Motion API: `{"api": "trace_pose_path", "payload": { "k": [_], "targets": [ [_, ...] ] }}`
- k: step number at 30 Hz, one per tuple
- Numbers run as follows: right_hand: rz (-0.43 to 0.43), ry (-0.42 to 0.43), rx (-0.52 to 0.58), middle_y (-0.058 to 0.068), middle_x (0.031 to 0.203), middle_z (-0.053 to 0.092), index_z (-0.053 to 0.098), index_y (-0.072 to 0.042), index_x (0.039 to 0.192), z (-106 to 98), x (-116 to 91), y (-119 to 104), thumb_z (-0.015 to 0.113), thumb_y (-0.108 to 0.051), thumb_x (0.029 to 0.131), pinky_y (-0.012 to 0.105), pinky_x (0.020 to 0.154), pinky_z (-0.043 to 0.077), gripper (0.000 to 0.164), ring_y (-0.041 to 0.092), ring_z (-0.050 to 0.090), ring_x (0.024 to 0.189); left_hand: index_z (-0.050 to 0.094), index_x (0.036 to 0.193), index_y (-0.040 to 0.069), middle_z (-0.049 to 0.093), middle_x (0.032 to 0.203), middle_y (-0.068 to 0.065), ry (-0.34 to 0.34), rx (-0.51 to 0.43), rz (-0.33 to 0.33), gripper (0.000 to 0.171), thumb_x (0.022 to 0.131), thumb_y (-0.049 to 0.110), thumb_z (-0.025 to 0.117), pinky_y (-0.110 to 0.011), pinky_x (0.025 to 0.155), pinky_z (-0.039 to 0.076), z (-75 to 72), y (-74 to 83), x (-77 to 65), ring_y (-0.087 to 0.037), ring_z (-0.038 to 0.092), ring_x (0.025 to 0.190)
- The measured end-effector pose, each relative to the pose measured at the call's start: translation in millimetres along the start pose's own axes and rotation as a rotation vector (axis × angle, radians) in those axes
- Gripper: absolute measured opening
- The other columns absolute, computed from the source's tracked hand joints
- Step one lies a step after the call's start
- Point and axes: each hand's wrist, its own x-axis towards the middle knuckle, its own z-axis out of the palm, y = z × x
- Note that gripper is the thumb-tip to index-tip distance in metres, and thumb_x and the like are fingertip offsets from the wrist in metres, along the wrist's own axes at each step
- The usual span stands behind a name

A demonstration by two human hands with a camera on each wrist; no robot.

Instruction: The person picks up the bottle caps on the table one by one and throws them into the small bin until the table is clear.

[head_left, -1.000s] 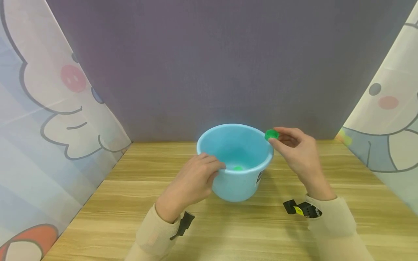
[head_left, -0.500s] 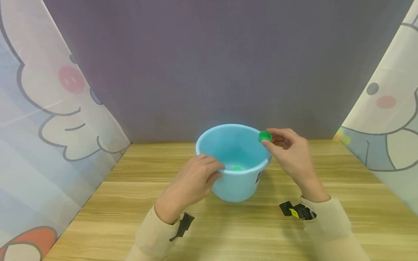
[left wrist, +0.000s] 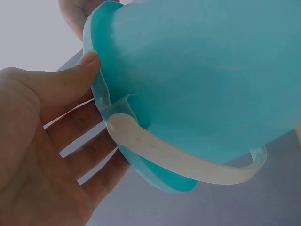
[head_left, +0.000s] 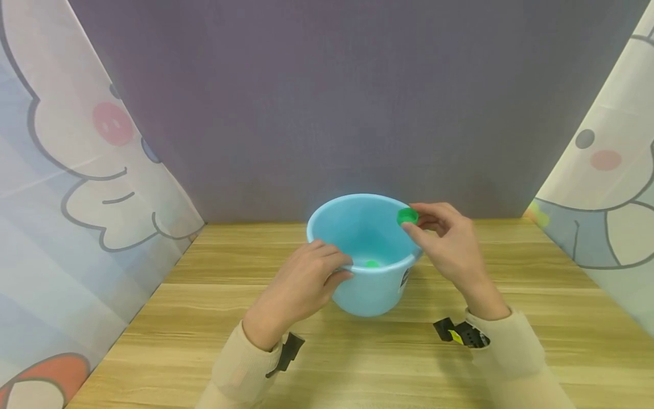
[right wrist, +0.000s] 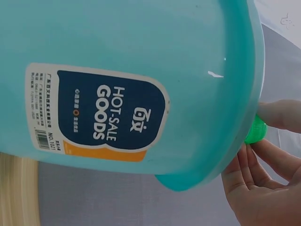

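Observation:
A light blue plastic bucket (head_left: 368, 295) stands upright on the table. My left hand (head_left: 298, 281) grips its near-left rim, thumb (left wrist: 80, 77) on the outer side and fingers over the edge. Between thumb and fingertips my right hand (head_left: 452, 244) pinches a green bottle cap (head_left: 407, 216) with a ribbed side, its hollow facing up. In the head view the cap overlaps the inside of the bucket's right rim. A second small green piece (head_left: 372, 263) lies inside the bucket, partly hidden by the near rim. The white bucket handle (left wrist: 178, 160) hangs down on the left side.
The bucket's outer wall carries a printed label (right wrist: 103, 113). Beneath it is a wood-grain table (head_left: 204, 329), backed by a grey upright panel (head_left: 327, 102). Cartoon-printed cloths (head_left: 61, 227) flank both sides.
My right hand has moved left with the green bottle cap, from beyond the bucket's right rim to just over it. The left hand and the bucket have stayed in place.

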Motion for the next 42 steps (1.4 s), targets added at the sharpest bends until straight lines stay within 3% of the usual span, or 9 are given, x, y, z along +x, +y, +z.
{"api": "trace_pose_path", "payload": {
  "k": [42],
  "targets": [
    [-0.005,0.006,-0.059,0.012,0.106,0.064,0.069,0.006,0.119,9.4,-2.0,-4.4,0.076,-0.004,0.089,0.020,0.088,0.053,0.033,0.013,0.064,0.091,0.072,0.097,0.013,0.069,0.090,0.005,0.000,0.015,-0.004,0.010,0.091,0.020,0.077,-0.033,0.079,0.052,-0.8,1.8,1.1,-0.017,0.061,0.088]
  ]
}}
